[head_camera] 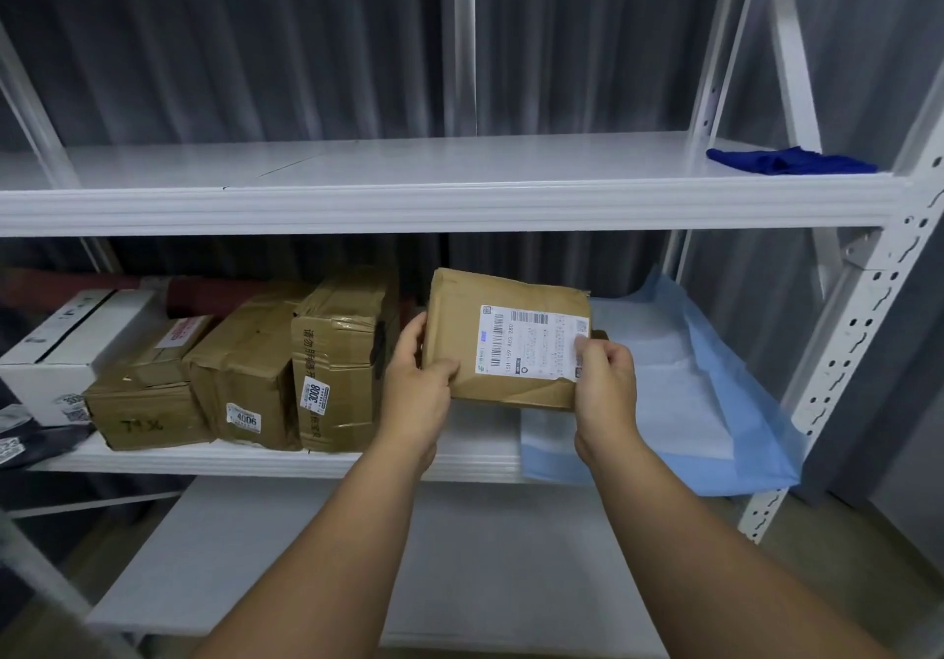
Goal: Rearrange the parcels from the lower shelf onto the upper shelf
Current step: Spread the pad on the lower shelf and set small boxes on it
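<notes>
Both my hands hold a brown cardboard parcel (505,331) with a white shipping label, lifted just above the lower shelf (459,459). My left hand (416,377) grips its left edge, thumb on the front. My right hand (605,377) grips its right lower corner over the label. Left of it on the lower shelf stand three taped brown parcels: one upright (339,357), one marked 4006 (242,377) and a low one (145,403). A white box (61,347) sits at the far left. The upper shelf (439,199) holds no parcel.
A blue cloth (789,160) lies at the right end of the upper shelf. A pale blue sheet (715,403) covers the right part of the lower shelf. A white perforated upright (863,321) frames the right side. Dark red rolls (204,293) lie behind the parcels. Another shelf (306,556) is below.
</notes>
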